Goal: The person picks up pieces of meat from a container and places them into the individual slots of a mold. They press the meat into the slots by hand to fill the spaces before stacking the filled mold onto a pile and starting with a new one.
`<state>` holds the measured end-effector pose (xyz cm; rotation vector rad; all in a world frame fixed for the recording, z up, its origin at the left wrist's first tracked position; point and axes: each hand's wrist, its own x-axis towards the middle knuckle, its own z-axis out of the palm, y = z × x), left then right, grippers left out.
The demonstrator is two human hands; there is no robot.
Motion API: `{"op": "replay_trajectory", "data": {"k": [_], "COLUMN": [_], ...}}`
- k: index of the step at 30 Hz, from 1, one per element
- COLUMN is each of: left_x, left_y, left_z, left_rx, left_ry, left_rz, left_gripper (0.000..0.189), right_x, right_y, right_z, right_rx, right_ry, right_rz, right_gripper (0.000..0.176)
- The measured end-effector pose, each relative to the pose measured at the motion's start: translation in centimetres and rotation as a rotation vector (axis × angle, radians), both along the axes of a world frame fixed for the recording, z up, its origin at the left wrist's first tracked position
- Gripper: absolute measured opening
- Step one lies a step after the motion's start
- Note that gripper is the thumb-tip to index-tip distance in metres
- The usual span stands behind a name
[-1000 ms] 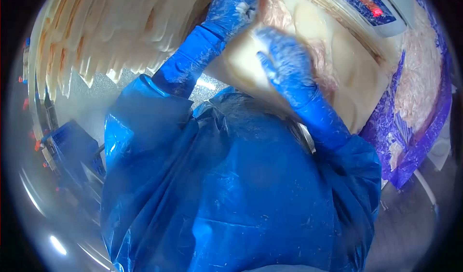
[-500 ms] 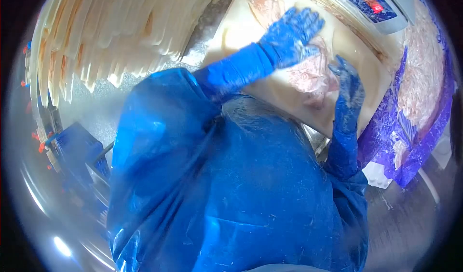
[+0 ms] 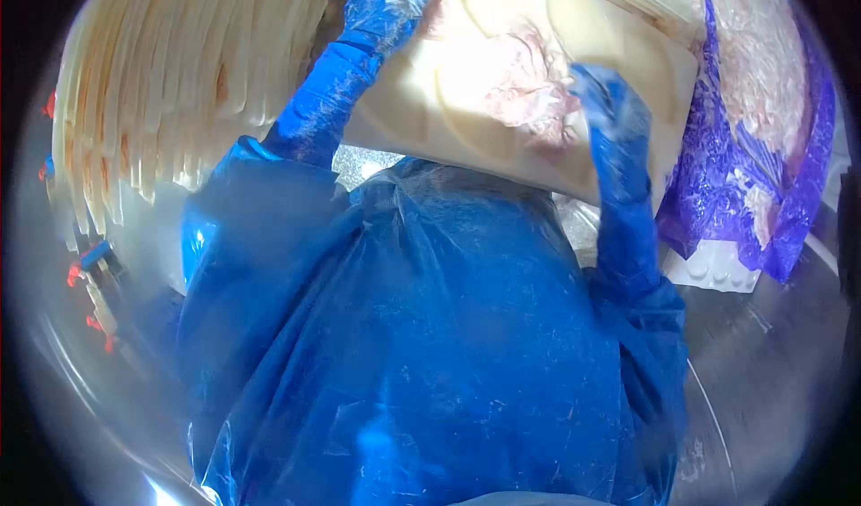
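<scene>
A heap of pale pink raw meat [image 3: 534, 94] lies on a cream board [image 3: 395, 116] with shallow rounded recesses. My right hand [image 3: 616, 107], in a wet blue glove, is at the heap's right edge with its fingers curled together. Whether they pinch a bit of meat is hidden. My left hand [image 3: 384, 8], gloved in blue with pale residue on it, is over the board's far left corner. Its fingers point away from me, the thumb stands apart, and it holds nothing visible. Beside that thumb, a small pink patch [image 3: 434, 17] shows on the board.
Stacked cream boards [image 3: 188, 76] with brownish edges stand at the left. To the right, a purple plastic liner [image 3: 700, 192] holds a large mass of pale pink meat [image 3: 762, 58]. A white perforated crate edge [image 3: 715, 268] shows beneath it.
My left hand has moved from above the meat to the board's far left corner. My right hand has shifted slightly left and away from me, its fingers now more curled, against the heap.
</scene>
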<state>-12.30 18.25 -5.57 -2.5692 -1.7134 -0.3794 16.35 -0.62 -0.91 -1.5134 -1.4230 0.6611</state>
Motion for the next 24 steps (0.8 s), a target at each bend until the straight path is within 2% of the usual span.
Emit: {"op": "replay_trajectory", "data": {"k": [1, 2, 3, 4, 6, 7, 9, 10, 11, 12, 13, 14, 15, 16, 17, 19, 20, 23, 24], "left_x": [0.5, 1.5, 2.8, 5.4, 7.4, 7.4, 7.1, 6.9, 6.9, 6.9, 7.0, 7.4, 7.9, 9.0, 9.6, 10.7, 11.2, 13.3, 13.1], "left_y": [-0.3, -1.4, -2.9, -5.3, -7.9, -8.2, -9.0, -9.6, -10.1, -10.4, -10.3, -9.8, -9.4, -9.8, -9.5, -8.7, -8.3, -6.9, -6.3], "left_z": [0.1, 0.9, 1.4, 1.5, 1.3, 1.3, 3.0, 2.9, 2.9, 3.1, 3.5, 4.8, 6.3, 7.8, 8.6, 10.0, 11.2, 11.5, 12.0], "left_rx": [0.005, 0.157, 0.301, -0.009, -0.130, 0.067, -0.094, -0.097, -0.403, -0.710, -0.703, -0.764, -0.828, -0.843, -0.845, -0.784, -0.772, -0.753, -0.873], "left_ry": [0.008, -0.040, -0.090, -0.455, -0.590, -0.361, -0.386, -0.392, -0.749, -1.098, -1.099, -1.135, -1.169, -1.356, -1.355, -1.329, -1.286, -1.330, -1.163], "left_rz": [-0.012, -0.121, -0.229, -0.389, -0.511, -0.484, -0.460, -0.450, -0.390, -0.315, -0.311, -0.332, -0.356, -0.319, -0.326, -0.357, -0.355, -0.388, -0.423], "left_gripper": [0.076, 0.072, 0.068, 0.057, 0.037, 0.028, 0.024, 0.024, 0.021, 0.018, 0.018, 0.017, 0.016, 0.015, 0.015, 0.015, 0.015, 0.016, 0.053], "right_x": [-0.8, -1.9, -3.0, -3.5, -3.0, -2.5, -0.7, -0.2, 0.3, 0.5, 0.9, 1.4, 1.3, 1.2, 0.8, 0.8, 1.2, 3.8, 5.2], "right_y": [0.8, 1.9, 3.2, 3.7, 4.0, 4.3, 3.9, 3.7, 3.8, 3.7, 4.0, 4.4, 4.6, 4.8, 4.7, 4.0, 3.1, 2.8, 3.1], "right_z": [-0.4, -0.6, -0.7, -0.9, -1.8, -2.0, -1.6, -0.8, -0.3, -1.0, -0.9, -0.8, -0.5, -0.3, 0.4, 2.2, 2.4, 3.2, 2.8], "right_rx": [-0.032, -0.032, 0.146, 0.319, 0.281, 0.251, 0.191, 0.161, 0.134, 0.166, 0.170, -0.036, -0.059, -0.085, -0.081, -0.304, -0.299, -0.249, -0.253], "right_ry": [-0.383, -0.376, -0.440, -0.505, -0.515, -0.529, -0.444, -0.372, -0.299, -0.111, -0.110, 0.278, 0.410, 0.541, 0.539, 0.271, 0.422, 0.492, 0.449], "right_rz": [-0.029, -0.045, 0.010, 0.072, 0.076, 0.081, 0.151, 0.200, 0.249, 0.229, 0.235, 0.246, 0.291, 0.330, 0.325, 0.333, 0.259, 0.145, 0.112], "right_gripper": [0.018, 0.018, 0.018, 0.018, 0.019, 0.021, 0.021, 0.020, 0.020, 0.022, 0.022, 0.024, 0.028, 0.032, 0.032, 0.030, 0.030, 0.028, 0.029]}}
